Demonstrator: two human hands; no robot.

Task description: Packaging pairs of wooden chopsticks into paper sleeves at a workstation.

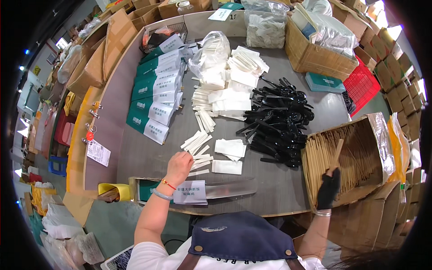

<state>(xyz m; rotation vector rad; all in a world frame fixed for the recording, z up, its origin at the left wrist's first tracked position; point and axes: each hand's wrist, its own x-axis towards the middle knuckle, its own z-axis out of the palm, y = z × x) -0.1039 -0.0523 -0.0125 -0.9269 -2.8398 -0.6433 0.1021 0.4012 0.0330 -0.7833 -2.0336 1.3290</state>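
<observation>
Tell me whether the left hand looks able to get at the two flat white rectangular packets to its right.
Probably yes: the left hand is close by, and the packets lie uncovered; only narrow white strips lie low between.

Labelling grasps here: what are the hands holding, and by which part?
Right hand: a flat tan stick, by its near end. Left hand: at narrow white packets; can't tell if gripping.

A red plastic basket (366, 85) sits beyond the bench's (148, 162) far right edge, with stacked cardboard boxes (398, 72) farther right. A white printed sheet (98, 153) is fixed to the left side panel (110, 121). Farther left stands a blue stool (57, 165); white plastic bags (62, 220) lie heaped at near left.
</observation>
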